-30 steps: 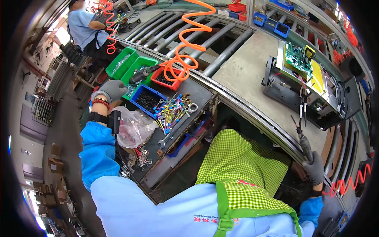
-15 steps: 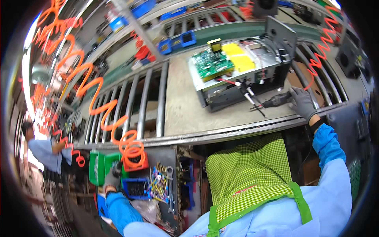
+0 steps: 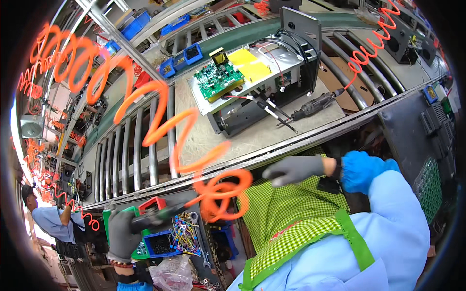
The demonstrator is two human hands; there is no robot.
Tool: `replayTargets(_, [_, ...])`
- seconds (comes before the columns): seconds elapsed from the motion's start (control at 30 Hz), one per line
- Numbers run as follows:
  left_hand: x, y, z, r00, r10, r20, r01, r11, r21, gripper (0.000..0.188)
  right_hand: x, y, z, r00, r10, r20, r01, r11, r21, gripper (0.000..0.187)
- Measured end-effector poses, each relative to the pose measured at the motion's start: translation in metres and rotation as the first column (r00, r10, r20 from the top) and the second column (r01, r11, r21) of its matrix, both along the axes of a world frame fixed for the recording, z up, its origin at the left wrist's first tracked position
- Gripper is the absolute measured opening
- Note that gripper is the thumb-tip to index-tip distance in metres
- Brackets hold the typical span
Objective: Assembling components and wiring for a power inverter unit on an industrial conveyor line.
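My left hand [image 3: 123, 234], in a grey glove, is wrapped round a dark air screwdriver [image 3: 154, 219] with an orange coiled hose [image 3: 190, 140] on its end. Over my apron, my right hand [image 3: 293, 170], also gloved, holds nothing; its fingers reach out to the left. A second air screwdriver [image 3: 318, 105] lies on the worktop [image 3: 194, 160] near the right side of a metal device housing [image 3: 233, 119]. On that housing sit a green circuit board [image 3: 217, 80] and a yellow sheet [image 3: 250, 66]. Black cables with white sleeves [image 3: 270, 111] stick out toward the screwdriver.
Below the bench edge stand a blue bin of dark small parts [image 3: 160, 244], a red bin [image 3: 152, 203], a bundle of coloured cable ties or leads [image 3: 187, 235] and a wrench [image 3: 200, 240]. Conveyor rollers [image 3: 138, 150] flank the worktop. A person [image 3: 51, 216] stands far left.
My right hand has let go of the screwdriver on the worktop and come back over the apron. My left hand has lifted its screwdriver from the bins, bringing the orange hose closer.
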State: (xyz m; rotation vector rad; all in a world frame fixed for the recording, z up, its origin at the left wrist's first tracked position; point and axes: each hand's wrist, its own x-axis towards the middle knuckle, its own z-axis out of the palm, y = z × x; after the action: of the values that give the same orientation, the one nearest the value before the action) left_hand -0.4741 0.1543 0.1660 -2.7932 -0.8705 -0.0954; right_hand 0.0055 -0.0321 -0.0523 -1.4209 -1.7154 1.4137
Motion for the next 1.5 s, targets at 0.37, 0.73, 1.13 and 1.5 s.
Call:
replayTargets(0.37, [0.165, -0.060, 0.016, 0.968, -0.251, 0.014, 0.208, 0.773, -0.599, 0.043, 0.060, 0.026, 0.023, 0.919, 0.253, -0.302, -0.288, 0.954, -0.077, 0.034])
replayTargets(0.73, [0.268, -0.040, -0.071, 0.801, -0.596, -0.056, 0.240, 0.405, -0.882, 0.042, -0.053, 0.017, 0.051, 0.978, 0.203, -0.042, -0.194, 0.969, 0.154, 0.041])
replayTargets(1.13, [0.293, 0.136, -0.143, 0.936, -0.169, 0.308, 0.222, 0.964, -0.148, 0.055, 0.029, 0.009, 0.000, 0.724, -0.423, -0.546, 0.219, 0.890, -0.400, 0.023])
replayTargets(1.5, [0.354, 0.201, -0.245, 0.947, -0.315, 0.058, 0.319, 0.941, -0.108, 0.031, 0.023, 0.044, -0.021, 0.213, -0.532, -0.819, 0.201, 0.845, -0.496, 0.021])
